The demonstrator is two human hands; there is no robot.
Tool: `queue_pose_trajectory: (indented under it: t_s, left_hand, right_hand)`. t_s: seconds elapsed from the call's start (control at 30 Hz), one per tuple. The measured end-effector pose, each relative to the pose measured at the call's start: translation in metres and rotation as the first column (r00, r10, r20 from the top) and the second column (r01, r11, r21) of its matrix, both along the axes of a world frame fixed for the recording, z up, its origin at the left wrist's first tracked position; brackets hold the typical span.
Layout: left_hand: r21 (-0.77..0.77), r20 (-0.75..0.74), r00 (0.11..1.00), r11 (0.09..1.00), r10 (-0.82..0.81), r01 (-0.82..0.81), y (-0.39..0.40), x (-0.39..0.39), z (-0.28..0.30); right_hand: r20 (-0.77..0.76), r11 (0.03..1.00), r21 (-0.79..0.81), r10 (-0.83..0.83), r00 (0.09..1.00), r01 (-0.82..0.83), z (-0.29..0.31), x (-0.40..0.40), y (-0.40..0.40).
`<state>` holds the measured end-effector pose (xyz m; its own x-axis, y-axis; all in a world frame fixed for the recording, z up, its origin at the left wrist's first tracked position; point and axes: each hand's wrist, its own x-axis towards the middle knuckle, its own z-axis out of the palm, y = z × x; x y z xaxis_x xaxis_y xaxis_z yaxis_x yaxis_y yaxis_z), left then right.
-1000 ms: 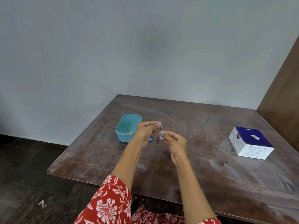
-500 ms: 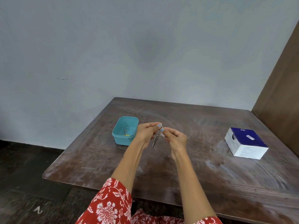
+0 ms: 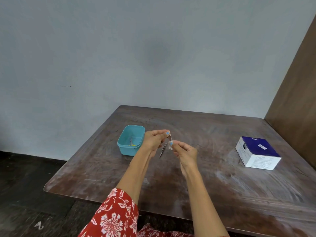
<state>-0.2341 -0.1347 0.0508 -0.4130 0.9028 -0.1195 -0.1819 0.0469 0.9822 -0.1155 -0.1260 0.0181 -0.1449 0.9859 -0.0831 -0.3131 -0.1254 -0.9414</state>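
Both hands are raised above the middle of the wooden table (image 3: 213,185). My left hand (image 3: 154,140) pinches the top end of a small thin strip (image 3: 170,140), and my right hand (image 3: 185,153) pinches its lower end; what the strip is I cannot tell. Metal tweezers (image 3: 162,150) lie on the table just below and between the hands. A teal plastic tub (image 3: 130,141) stands left of my left hand with a small metal item and something yellow inside.
A white box with a dark blue top (image 3: 257,153) sits on the right side of the table. A brown wooden panel (image 3: 297,93) rises at the right edge. The grey wall runs behind the table, and dark floor lies to the left.
The hands stay together on the strip, with its ends shifting slightly between the fingertips. The view has drifted a little, and the blue item seen under the hands earlier is hidden.
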Motion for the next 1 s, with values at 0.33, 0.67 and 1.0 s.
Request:
queue_pose_trajectory:
  t_s: [0.33,0.67,1.0]
  left_hand:
    - [-0.008,-0.024,1.000,1.000,0.005,-0.005,0.001,0.001,0.003]
    - [-0.001,-0.018,1.000,1.000,-0.014,0.014,0.004,0.003,0.002]
    - [0.006,-0.068,0.995,0.998,-0.067,0.067,0.002,0.002,-0.003]
  right_hand:
    - [0.025,1.000,0.007,0.016,1.000,-0.016,0.002,0.003,0.003]
    - [-0.039,1.000,0.024,0.007,0.999,-0.006,0.003,0.003,0.007]
    - [-0.077,1.000,0.021,0.006,0.997,-0.004,-0.002,0.000,0.008]
